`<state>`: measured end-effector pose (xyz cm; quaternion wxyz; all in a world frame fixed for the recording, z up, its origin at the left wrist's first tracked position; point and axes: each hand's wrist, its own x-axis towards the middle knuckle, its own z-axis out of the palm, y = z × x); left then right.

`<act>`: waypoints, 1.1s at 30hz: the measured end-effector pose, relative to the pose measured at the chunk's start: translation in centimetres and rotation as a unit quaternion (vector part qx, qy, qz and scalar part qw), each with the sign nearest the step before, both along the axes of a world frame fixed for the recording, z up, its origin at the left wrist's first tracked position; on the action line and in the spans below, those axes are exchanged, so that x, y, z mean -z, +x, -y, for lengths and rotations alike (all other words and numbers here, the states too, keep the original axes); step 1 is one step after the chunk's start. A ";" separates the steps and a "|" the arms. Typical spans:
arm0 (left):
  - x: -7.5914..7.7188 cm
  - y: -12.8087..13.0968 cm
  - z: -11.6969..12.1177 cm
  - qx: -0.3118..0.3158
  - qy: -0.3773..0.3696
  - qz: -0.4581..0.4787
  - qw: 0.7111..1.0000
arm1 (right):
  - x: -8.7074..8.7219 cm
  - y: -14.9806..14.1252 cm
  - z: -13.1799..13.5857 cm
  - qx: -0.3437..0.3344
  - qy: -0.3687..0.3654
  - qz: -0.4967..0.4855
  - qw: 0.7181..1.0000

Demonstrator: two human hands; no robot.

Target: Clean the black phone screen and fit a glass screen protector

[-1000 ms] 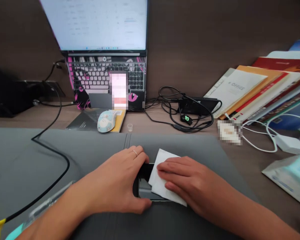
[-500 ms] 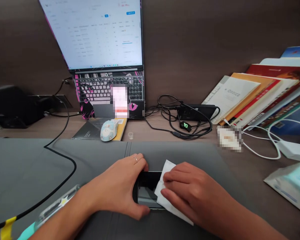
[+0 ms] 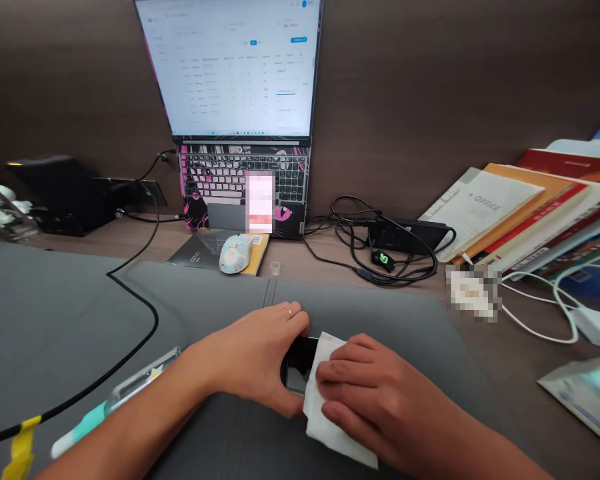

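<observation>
A dark, glossy phone (image 3: 300, 367) lies flat on the grey desk mat (image 3: 180, 293), its right part covered. My left hand (image 3: 263, 357), a ring on one finger, grips the phone's left end between thumb and fingers. Pressed onto the phone from the right is a white wipe (image 3: 325, 400), bunched under the closed fingers of my right hand (image 3: 370, 393). A clear bottle with a teal part (image 3: 130, 393) lies beside my left forearm.
Behind the mat stand an open laptop (image 3: 245, 180) and a patterned mouse (image 3: 235, 254). Black cables surround a power adapter (image 3: 410, 233). Leaning books (image 3: 495, 207) and a wipes packet (image 3: 585, 393) are at right. A black cable (image 3: 150, 293) with yellow tape crosses the mat's left.
My right hand has slid the wipe left across the phone, so less of its surface shows. My left hand still holds the phone's end. The whole view has shifted slightly.
</observation>
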<state>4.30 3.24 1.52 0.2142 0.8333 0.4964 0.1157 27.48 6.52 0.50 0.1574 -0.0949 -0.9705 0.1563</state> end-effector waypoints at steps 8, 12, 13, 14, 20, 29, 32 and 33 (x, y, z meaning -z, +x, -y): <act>0.1 0.0 -0.2 0.002 -0.004 -0.016 1.000 | -0.1 -0.2 0.1 -0.011 -0.003 0.048 0.999; -0.1 0.1 -0.1 -0.002 0.000 -0.020 1.000 | -0.1 0.0 0.6 -0.002 -0.015 0.015 1.000; -0.1 0.1 -0.1 -0.002 -0.002 -0.020 1.000 | -0.1 0.0 0.7 -0.004 -0.017 0.017 1.000; -0.2 0.1 -0.1 -0.003 -0.007 -0.021 1.000 | -0.2 -0.1 0.8 -0.007 -0.018 0.020 1.000; -0.2 0.2 0.0 -0.010 -0.020 -0.012 1.000 | -0.1 0.2 0.4 -0.003 -0.005 -0.002 1.000; 0.0 0.0 0.0 -0.021 -0.039 0.012 0.999 | -0.1 1.8 -2.3 0.031 0.075 -0.027 0.996; 0.0 0.0 0.0 -0.022 -0.043 0.016 0.999 | -0.7 2.2 -2.4 0.051 0.062 -0.010 0.997; 0.0 0.0 0.0 -0.021 -0.044 0.017 0.999 | -0.9 2.3 -2.4 0.055 0.050 -0.007 0.997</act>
